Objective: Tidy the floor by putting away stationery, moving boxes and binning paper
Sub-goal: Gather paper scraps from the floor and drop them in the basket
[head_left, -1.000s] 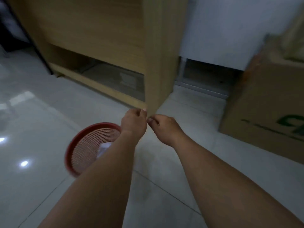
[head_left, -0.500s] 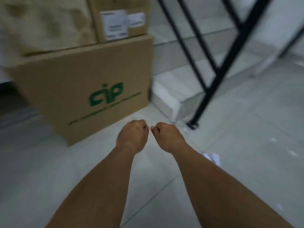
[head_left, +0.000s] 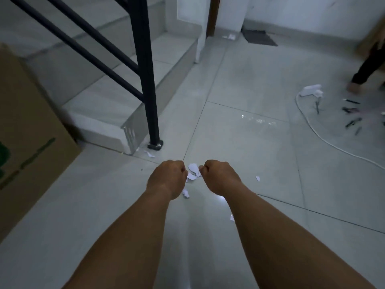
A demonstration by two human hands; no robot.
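My left hand (head_left: 167,178) and my right hand (head_left: 220,176) are stretched out side by side above the tiled floor, both curled into fists with nothing visible in them. Torn white paper scraps (head_left: 192,168) lie on the floor in the gap between the fists, with one more scrap (head_left: 185,193) just below and another (head_left: 257,178) to the right. Several dark pens (head_left: 352,122) lie scattered on the floor at the far right. A large cardboard box (head_left: 27,142) with green print stands at the left edge.
A black railing post (head_left: 145,80) stands on the floor beside a tiled stair step (head_left: 100,113) ahead left. A white cable (head_left: 312,128) runs from a power strip (head_left: 311,91) at the right. Another person's leg (head_left: 366,67) is at far right; a dark mat (head_left: 259,38) lies at the back.
The view has swung right, from the red basket and wooden cabinet past the cardboard box to the stairs and open floor. Both fists stay close together in front of me.
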